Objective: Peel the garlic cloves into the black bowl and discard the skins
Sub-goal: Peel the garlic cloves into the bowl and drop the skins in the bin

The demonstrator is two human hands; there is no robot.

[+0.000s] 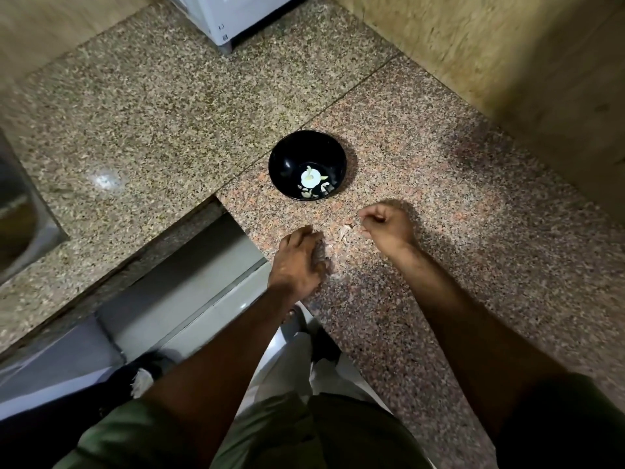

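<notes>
**Both hands low on the counter, black bowl beyond them**

At the far left edge, around nine o'clock, part of a steel sink point(20, 228) is set into the speckled granite counter point(162, 106). At twelve o'clock a white appliance point(236, 15) stands at the back of the counter.

The left hand point(299, 262) lies near the middle, knuckles up, fingers curled down onto the stone at the counter's front edge. Pale scraps show at its fingertips, but blur hides whether it is gripping any of them; I cannot tell.

Straight up from that hand, toward twelve o'clock and well apart from it, sits the black bowl point(287, 154). It holds pale garlic cloves point(310, 177) in its bottom, with smaller pale bits on the near wall.

Between the two hands a papery garlic skin point(344, 231) lies on the counter, just beside the right hand.

The right hand point(389, 226) is at three o'clock of the left, fingers curled tight in a fist. Whether it pinches anything cannot be told.
</notes>
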